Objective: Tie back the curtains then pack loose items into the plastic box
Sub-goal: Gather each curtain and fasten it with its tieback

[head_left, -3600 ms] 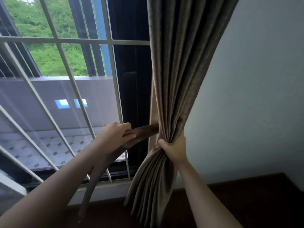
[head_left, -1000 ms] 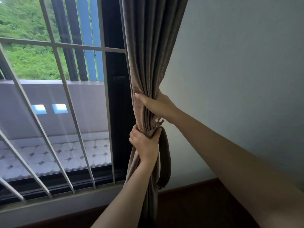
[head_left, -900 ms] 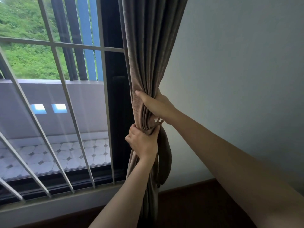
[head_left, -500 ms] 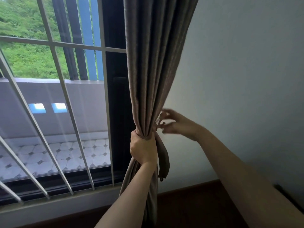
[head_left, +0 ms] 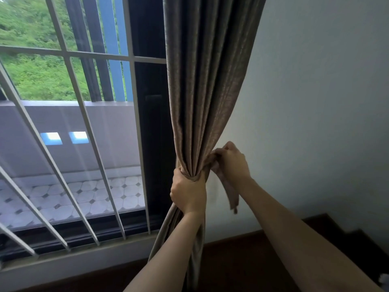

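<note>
A brown-grey curtain [head_left: 206, 81] hangs at the right edge of the window, gathered into a tight bunch at mid height. My left hand [head_left: 188, 192] grips that bunch from the front, fingers wrapped round the folds. Just right of it, my right hand [head_left: 232, 161] pinches the fabric tie-back strap [head_left: 230, 192] close to the wall side of the bunch. The strap's loose end dangles below my right wrist. No plastic box is in view.
White window bars [head_left: 88, 127] run across the glass on the left, with a dark frame [head_left: 153, 127] beside the curtain. A plain pale wall [head_left: 315, 102] fills the right. Dark flooring [head_left: 242, 260] lies below, under a grey sill [head_left: 73, 264].
My right hand came down off the folds above the gather, then closed its fingers on the tie-back strap. My left hand has kept its grip on the bunch.
</note>
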A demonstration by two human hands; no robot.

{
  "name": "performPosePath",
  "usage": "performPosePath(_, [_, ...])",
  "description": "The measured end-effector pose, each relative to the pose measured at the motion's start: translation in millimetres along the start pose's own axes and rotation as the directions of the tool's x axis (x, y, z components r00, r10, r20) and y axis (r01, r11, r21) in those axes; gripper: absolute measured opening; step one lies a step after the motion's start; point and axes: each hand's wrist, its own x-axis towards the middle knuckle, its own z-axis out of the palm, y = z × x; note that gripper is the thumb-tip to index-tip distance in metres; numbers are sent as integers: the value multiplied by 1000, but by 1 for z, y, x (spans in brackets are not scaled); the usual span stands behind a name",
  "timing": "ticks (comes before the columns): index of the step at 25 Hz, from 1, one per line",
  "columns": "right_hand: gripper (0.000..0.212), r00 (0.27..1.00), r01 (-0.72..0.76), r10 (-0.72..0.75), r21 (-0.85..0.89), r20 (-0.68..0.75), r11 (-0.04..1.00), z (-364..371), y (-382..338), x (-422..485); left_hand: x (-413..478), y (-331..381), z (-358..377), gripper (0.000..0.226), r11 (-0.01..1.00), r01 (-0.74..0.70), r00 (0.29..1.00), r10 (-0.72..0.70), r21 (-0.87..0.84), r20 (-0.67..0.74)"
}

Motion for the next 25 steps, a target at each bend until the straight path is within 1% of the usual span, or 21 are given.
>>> performPosePath(2, [10,992,-82,98,193,-74,978,4,-9,3,-2,1,0,30,1000,1,1000,-1,-21,-2])
performPosePath(4, [19,995,-29,52,261,-82,965,14,-16,3,-2,0,-2,30,999,8,1000,-7,-39,15])
performPosePath(5, [22,998,-29,49,359,-45,933,20,-18,1,-1,-1,-4,32,999,3,999,-2,-43,36])
performPosePath(7, [24,992,-129,91,634,92,762,25,-19,-11,6,-4,-9,48,999,-43,992,45,-25,117])
performPosePath(8, [28,981,-191,101,734,165,652,26,-18,-17,10,-7,-14,56,997,-76,977,80,-28,199])
performPosePath(9, [30,973,-225,100,779,206,585,27,-13,-21,14,-10,-19,59,992,-105,945,120,-64,303])
performPosePath(10, [31,970,-239,84,815,230,527,27,-9,-25,19,-14,-26,57,985,-120,896,161,-123,414])
performPosePath(12, [39,967,-233,11,869,254,437,25,1,-31,27,-22,-36,51,970,-76,760,207,-232,616])
performPosePath(13, [51,964,-217,-60,897,259,385,24,5,-35,29,-25,-39,49,960,-16,685,214,-279,696])
performPosePath(14, [65,952,-205,-138,906,272,370,24,9,-40,31,-29,-40,48,947,55,627,213,-316,749])
performPosePath(15, [78,935,-195,-203,898,292,394,20,8,-45,32,-31,-39,47,935,121,592,202,-334,781])
performPosePath(16, [86,925,-187,-224,881,307,435,17,7,-47,33,-31,-37,46,932,152,572,189,-330,798])
performPosePath(17, [89,929,-163,-221,865,296,474,13,5,-48,35,-29,-36,43,936,155,555,182,-316,812])
performPosePath(19, [81,964,-60,-190,846,187,529,7,-2,-45,38,-25,-34,42,948,117,511,198,-296,836])
performPosePath(21, [64,988,0,-128,833,85,554,2,-11,-39,40,-24,-33,46,955,94,480,203,-280,853])
performPosePath(22, [55,996,8,-83,839,44,544,2,-14,-37,41,-25,-32,47,957,95,484,196,-274,853])
performPosePath(23, [47,999,8,-39,853,14,523,2,-18,-35,42,-25,-32,48,958,99,504,185,-269,844])
performPosePath(24, [42,1000,4,-6,870,-1,492,5,-20,-34,43,-26,-32,53,954,129,531,163,-270,831])
performPosePath(25, [40,1000,-7,19,887,-2,462,8,-22,-33,45,-27,-33,60,939,203,553,124,-277,824])
